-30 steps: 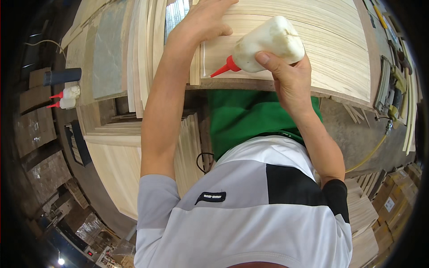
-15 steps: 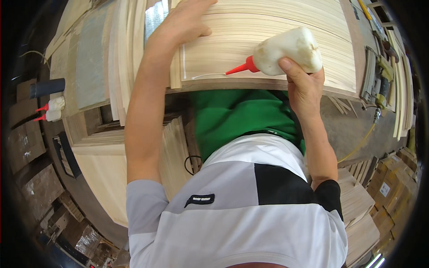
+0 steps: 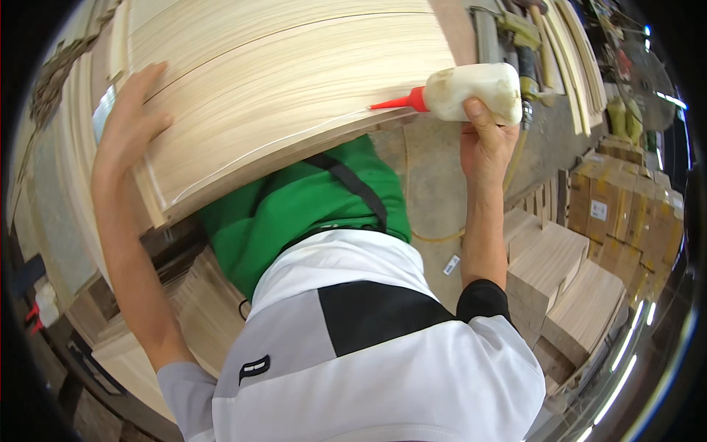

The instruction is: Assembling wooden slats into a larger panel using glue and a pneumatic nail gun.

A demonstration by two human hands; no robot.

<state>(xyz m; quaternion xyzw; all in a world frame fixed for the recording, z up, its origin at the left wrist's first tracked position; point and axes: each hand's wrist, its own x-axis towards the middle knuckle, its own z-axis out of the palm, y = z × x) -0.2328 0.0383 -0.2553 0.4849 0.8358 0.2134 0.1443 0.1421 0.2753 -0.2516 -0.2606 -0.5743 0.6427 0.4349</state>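
Note:
A white squeeze glue bottle (image 3: pixel 471 87) with a red pointed nozzle lies tilted on its side in my right hand (image 3: pixel 489 140), which is closed around it. Its tip touches or hovers just over the near edge of a pale wooden panel (image 3: pixel 294 81). A thin white line of glue (image 3: pixel 258 149) runs along that edge from the left corner up to the nozzle. At the panel's left end my left hand (image 3: pixel 134 121) rests with fingers spread, holding nothing. A second, shorter glue line runs along the left edge beneath it.
Wooden strips (image 3: pixel 70 147) lie left of the panel. Pneumatic tools (image 3: pixel 524 62) sit at the right end of the bench. Stacked wooden boards (image 3: pixel 567 295) and cardboard boxes (image 3: pixel 626 206) stand at the right. Another red-tipped bottle (image 3: pixel 46 302) is at far left.
The bottle has travelled rightward along the panel's near edge, and the glue line behind it is much longer. My view has turned to the right. The left hand stays by the left end.

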